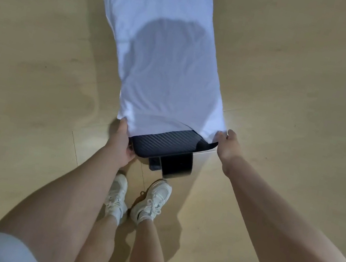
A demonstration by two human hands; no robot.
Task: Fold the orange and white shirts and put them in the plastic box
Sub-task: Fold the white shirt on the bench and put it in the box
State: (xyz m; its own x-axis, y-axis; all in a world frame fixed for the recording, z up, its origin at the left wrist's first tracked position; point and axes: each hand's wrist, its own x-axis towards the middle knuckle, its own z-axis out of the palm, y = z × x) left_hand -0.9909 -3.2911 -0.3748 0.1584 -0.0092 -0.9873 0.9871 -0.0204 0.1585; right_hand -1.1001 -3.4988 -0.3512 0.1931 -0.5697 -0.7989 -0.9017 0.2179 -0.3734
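Observation:
The white shirt (159, 43) is folded into a long narrow strip and stretches away from me, draped over a dark seat that shows through the cloth. My left hand (121, 142) pinches the shirt's near left corner. At the near right corner, my right hand (228, 146) grips the hem. Neither the orange shirt nor the plastic box is in view.
A dark textured seat pad (165, 144) on a black post (176, 166) pokes out under the shirt's near edge. My two white sneakers (150, 200) stand just below it on the tan wooden floor (302, 84), which surrounds everything.

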